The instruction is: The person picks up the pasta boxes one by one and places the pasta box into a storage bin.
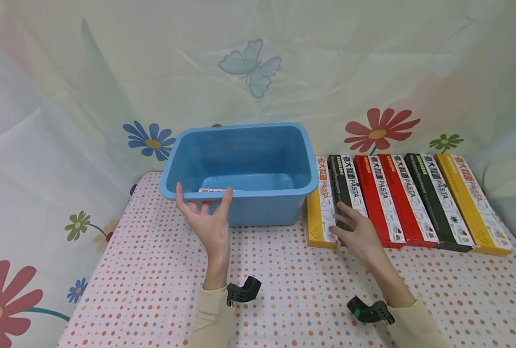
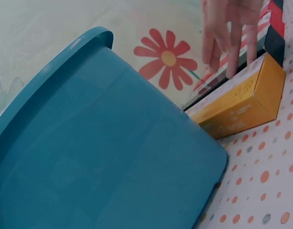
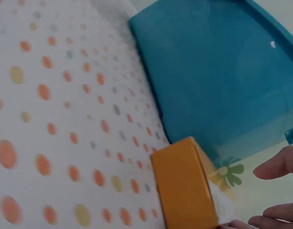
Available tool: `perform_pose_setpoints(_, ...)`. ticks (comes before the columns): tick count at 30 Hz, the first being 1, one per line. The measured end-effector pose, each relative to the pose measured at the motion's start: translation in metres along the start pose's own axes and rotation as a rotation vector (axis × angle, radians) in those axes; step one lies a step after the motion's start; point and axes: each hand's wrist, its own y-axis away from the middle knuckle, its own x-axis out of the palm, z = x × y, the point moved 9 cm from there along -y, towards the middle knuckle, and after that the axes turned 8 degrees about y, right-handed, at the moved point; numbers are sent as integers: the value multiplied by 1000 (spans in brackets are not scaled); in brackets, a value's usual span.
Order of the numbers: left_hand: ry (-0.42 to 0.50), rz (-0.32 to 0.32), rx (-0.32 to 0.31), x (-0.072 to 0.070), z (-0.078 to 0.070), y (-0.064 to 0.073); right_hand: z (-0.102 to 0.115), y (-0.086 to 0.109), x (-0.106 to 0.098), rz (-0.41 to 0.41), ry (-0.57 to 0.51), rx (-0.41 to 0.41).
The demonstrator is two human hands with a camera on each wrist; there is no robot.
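Observation:
A blue plastic bin [image 1: 258, 210] stands at the back of the table. My left hand [image 1: 207, 224] is at its front rim, fingers spread, with one fingertip and the thumb reaching up over the edge. A printed white strip [image 1: 212, 190] shows inside the bin, mostly hidden by the front wall. To the right, my right hand [image 1: 360, 237] reaches over a yellow pasta box [image 1: 316, 212] and a black pasta box [image 1: 340, 174], its fingers apart. In the right wrist view, its fingertips are beside the yellow box's end; firm contact is unclear.
Further right lie two red pasta boxes [image 1: 373, 208], another black pasta box [image 1: 432, 203] and another yellow pasta box [image 1: 471, 203], side by side. A flower-printed cloth [image 1: 371, 58] hangs behind the dotted tablecloth [image 1: 284, 280]. The first yellow box lies against the bin's right side.

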Motion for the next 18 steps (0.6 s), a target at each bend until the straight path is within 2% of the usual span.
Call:
perform_pose_setpoints(7,18,0,-6,3,-2,1,2,11,15,-59,-44,-8)
perform_pose_setpoints(13,7,3,7,2,-3,0,5,14,27,-153,27,-33)
perform_pose_setpoints(18,17,7,-2,2,-3,1,2,13,37,-199,70,-37)
